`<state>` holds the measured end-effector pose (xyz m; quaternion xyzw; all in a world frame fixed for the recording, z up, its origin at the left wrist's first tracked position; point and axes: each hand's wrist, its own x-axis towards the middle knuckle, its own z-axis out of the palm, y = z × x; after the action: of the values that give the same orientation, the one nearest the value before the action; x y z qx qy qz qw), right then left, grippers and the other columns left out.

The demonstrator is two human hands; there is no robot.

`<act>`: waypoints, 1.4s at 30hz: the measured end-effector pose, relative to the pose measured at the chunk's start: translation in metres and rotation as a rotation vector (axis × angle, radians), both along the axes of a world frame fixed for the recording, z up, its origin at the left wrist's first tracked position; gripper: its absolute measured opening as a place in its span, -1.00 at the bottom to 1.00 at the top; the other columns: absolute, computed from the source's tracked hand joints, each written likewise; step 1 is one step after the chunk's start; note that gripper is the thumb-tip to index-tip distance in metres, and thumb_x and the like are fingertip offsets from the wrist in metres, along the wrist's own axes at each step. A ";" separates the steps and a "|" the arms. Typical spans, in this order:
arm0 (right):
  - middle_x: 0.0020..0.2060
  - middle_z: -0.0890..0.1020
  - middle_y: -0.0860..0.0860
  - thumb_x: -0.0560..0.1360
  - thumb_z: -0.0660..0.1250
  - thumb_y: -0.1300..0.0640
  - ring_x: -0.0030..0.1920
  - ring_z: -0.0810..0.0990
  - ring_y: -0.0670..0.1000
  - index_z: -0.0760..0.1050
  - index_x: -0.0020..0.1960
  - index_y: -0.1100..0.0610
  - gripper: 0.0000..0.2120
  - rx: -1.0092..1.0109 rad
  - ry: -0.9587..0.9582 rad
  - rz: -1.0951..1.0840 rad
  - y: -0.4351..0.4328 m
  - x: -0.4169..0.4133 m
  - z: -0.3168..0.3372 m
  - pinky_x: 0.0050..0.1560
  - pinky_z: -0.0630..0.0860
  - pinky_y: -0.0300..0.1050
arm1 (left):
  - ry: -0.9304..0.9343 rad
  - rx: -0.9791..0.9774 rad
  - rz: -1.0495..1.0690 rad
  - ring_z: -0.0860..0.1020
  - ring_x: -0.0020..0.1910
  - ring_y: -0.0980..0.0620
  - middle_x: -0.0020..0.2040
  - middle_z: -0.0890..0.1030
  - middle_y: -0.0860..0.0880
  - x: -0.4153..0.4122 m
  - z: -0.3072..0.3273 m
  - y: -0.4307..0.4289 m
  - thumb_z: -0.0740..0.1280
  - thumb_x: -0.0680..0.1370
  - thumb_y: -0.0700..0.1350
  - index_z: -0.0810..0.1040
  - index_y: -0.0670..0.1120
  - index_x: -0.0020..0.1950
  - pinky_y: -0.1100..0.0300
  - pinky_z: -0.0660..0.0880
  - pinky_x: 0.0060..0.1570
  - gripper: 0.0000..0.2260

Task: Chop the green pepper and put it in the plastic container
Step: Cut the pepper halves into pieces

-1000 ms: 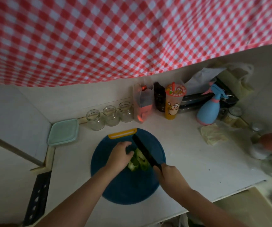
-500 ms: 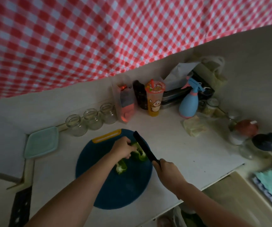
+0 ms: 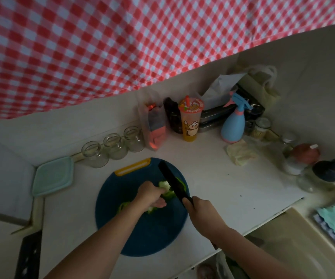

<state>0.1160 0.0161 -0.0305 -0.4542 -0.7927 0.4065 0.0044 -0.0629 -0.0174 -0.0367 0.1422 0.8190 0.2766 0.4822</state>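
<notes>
On the board (image 3: 142, 228), the left hand (image 3: 150, 196) is pinning the green pepper (image 3: 167, 186) with curled fingers; the right hand (image 3: 201, 212) is gripping the knife (image 3: 172, 182), blade pointing away-left across it.

I log a white counter (image 3: 223, 188). A round blue cutting board (image 3: 142, 234) lies under both hands. Beyond the left hand (image 3: 150, 195): three glass jars (image 3: 114, 147) in a row, with a teal-lidded container (image 3: 51, 176) farther left at the counter's edge. Beyond the right hand (image 3: 201, 210): yellow cup (image 3: 190, 119), blue spray bottle (image 3: 233, 125), crumpled pale cloth (image 3: 240, 154).
</notes>
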 end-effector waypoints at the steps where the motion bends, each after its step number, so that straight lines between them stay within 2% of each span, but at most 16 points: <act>1: -0.25 0.52 0.06 0.63 0.05 -0.10 -0.28 0.44 0.03 0.33 -0.19 0.09 -0.66 0.017 0.002 0.007 -0.002 0.001 0.000 -0.27 0.32 -0.16 | 0.017 0.017 -0.007 0.59 -0.53 0.00 -0.34 0.59 -0.23 0.002 0.000 -0.002 0.34 0.52 -0.21 0.46 -0.39 0.11 0.21 0.55 -0.49 -0.72; 4: -0.27 0.49 0.02 0.63 0.04 -0.10 -0.28 0.45 0.03 0.29 -0.21 0.06 -0.67 0.052 -0.008 0.029 -0.005 0.004 -0.001 -0.27 0.32 -0.17 | 0.072 0.056 -0.066 0.61 -0.47 -0.02 -0.32 0.60 -0.18 0.008 0.003 -0.006 0.33 0.53 -0.19 0.45 -0.23 0.10 0.20 0.55 -0.47 -0.81; 8: -0.26 0.49 0.00 0.63 0.01 -0.12 -0.22 0.54 0.10 0.32 -0.11 0.09 -0.68 0.084 -0.016 0.040 -0.010 0.006 -0.007 -0.26 0.38 -0.12 | 0.101 0.059 -0.114 0.62 -0.42 -0.04 -0.33 0.61 -0.18 0.009 0.003 -0.007 0.32 0.55 -0.17 0.54 -0.28 0.01 0.16 0.61 -0.33 -0.83; 11: -0.25 0.52 0.01 0.63 0.02 -0.11 -0.27 0.48 0.04 0.33 -0.10 0.09 -0.69 0.062 0.008 0.021 -0.014 0.007 -0.009 -0.26 0.40 -0.13 | 0.104 0.062 -0.115 0.63 -0.40 -0.05 -0.32 0.62 -0.19 0.010 0.001 -0.009 0.32 0.55 -0.14 0.54 -0.29 0.00 0.14 0.61 -0.32 -0.80; 18: -0.22 0.54 0.03 0.63 0.00 -0.13 -0.17 0.57 0.11 0.31 -0.09 0.07 -0.69 0.074 -0.040 0.047 -0.012 0.007 -0.010 -0.19 0.45 -0.06 | 0.144 0.070 -0.158 0.60 -0.50 0.04 -0.37 0.60 -0.17 0.010 0.001 -0.010 0.32 0.56 -0.12 0.53 -0.30 -0.04 0.24 0.54 -0.48 -0.78; 21: -0.10 0.62 0.09 0.63 -0.02 -0.12 -0.06 0.60 0.13 0.25 -0.07 0.06 -0.72 0.134 -0.118 0.096 -0.017 0.006 -0.013 -0.23 0.36 -0.12 | 0.132 0.079 -0.174 0.58 -0.54 0.07 -0.39 0.59 -0.17 0.008 0.003 -0.012 0.30 0.57 -0.17 0.51 -0.28 -0.08 0.27 0.51 -0.52 -0.84; 23: -0.03 0.63 0.08 0.63 -0.03 -0.13 -0.02 0.61 0.12 0.25 -0.03 0.05 -0.73 0.123 -0.139 0.104 -0.023 0.004 -0.016 -0.19 0.40 -0.09 | 0.135 0.079 -0.183 0.57 -0.56 0.08 -0.41 0.58 -0.16 0.008 0.003 -0.013 0.28 0.58 -0.19 0.49 -0.24 -0.14 0.29 0.47 -0.56 -0.85; 26: 0.01 0.63 0.06 0.63 -0.04 -0.13 0.01 0.61 0.08 0.30 0.10 0.07 -0.70 0.115 -0.144 0.098 -0.029 -0.001 -0.020 -0.08 0.47 -0.10 | 0.131 0.068 -0.175 0.56 -0.57 0.07 -0.43 0.58 -0.16 0.008 -0.002 -0.016 0.25 0.59 -0.21 0.48 -0.21 -0.22 0.26 0.50 -0.54 -0.81; 28: 0.01 0.63 0.06 0.64 -0.04 -0.12 0.02 0.61 0.08 0.30 0.15 0.09 -0.68 0.129 -0.152 0.075 -0.031 -0.004 -0.023 -0.07 0.48 -0.10 | 0.109 0.072 -0.143 0.58 -0.53 0.03 -0.44 0.59 -0.15 0.008 -0.005 -0.016 0.25 0.58 -0.22 0.48 -0.20 -0.24 0.19 0.58 -0.44 -0.80; 30: 0.00 0.64 0.04 0.64 -0.04 -0.13 0.01 0.62 0.07 0.29 0.16 0.09 -0.67 0.155 -0.162 0.058 -0.030 -0.005 -0.023 -0.06 0.50 -0.09 | 0.061 0.080 -0.099 0.60 -0.49 0.00 -0.44 0.59 -0.15 0.009 -0.005 -0.014 0.25 0.58 -0.24 0.48 -0.24 -0.21 0.11 0.62 -0.31 -0.83; 32: 0.01 0.64 0.03 0.64 -0.04 -0.13 0.02 0.63 0.06 0.29 0.17 0.09 -0.67 0.199 -0.188 0.076 -0.027 -0.006 -0.020 -0.06 0.50 -0.11 | 0.019 0.084 -0.072 0.60 -0.48 -0.01 -0.39 0.60 -0.19 0.011 0.000 -0.012 0.25 0.57 -0.27 0.46 -0.32 -0.06 0.08 0.62 -0.28 -0.90; 34: 0.03 0.64 0.03 0.64 -0.04 -0.11 0.03 0.63 0.07 0.29 0.19 0.10 -0.67 0.247 -0.222 0.122 -0.025 -0.007 -0.018 -0.05 0.49 -0.11 | 0.013 0.074 -0.058 0.59 -0.50 -0.01 -0.29 0.62 -0.28 0.010 0.003 -0.010 0.23 0.57 -0.30 0.37 -0.42 0.21 0.14 0.60 -0.37 -0.74; 37: 0.04 0.64 0.05 0.65 -0.04 -0.09 0.04 0.62 0.08 0.30 0.19 0.12 -0.68 0.248 -0.243 0.142 -0.022 -0.011 -0.014 -0.04 0.49 -0.10 | 0.021 0.058 -0.070 0.58 -0.54 0.01 -0.13 0.61 -0.40 0.008 0.003 -0.009 0.22 0.57 -0.32 0.25 -0.47 0.33 0.22 0.54 -0.50 -0.62; 40: 0.05 0.63 0.07 0.65 -0.04 -0.05 0.06 0.61 0.09 0.32 0.17 0.13 -0.69 0.235 -0.268 0.136 -0.021 -0.016 -0.010 -0.02 0.50 -0.09 | 0.024 0.046 -0.093 0.61 -0.51 -0.02 -0.19 0.61 -0.37 0.006 0.002 -0.008 0.22 0.56 -0.33 0.29 -0.48 0.30 0.25 0.50 -0.54 -0.65; 42: 0.07 0.61 0.07 0.65 -0.03 0.04 0.07 0.60 0.10 0.34 0.18 0.15 -0.74 0.231 -0.289 0.161 -0.019 -0.020 -0.007 0.00 0.50 -0.08 | 0.040 0.044 -0.101 0.65 -0.35 -0.15 -0.22 0.62 -0.36 0.007 0.002 -0.006 0.21 0.56 -0.33 0.46 -0.45 0.07 0.21 0.53 -0.50 -0.82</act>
<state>0.0961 -0.0030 -0.0371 -0.4396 -0.8601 0.2426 -0.0900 -0.0562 -0.0238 -0.0343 0.1994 0.8140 0.2671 0.4757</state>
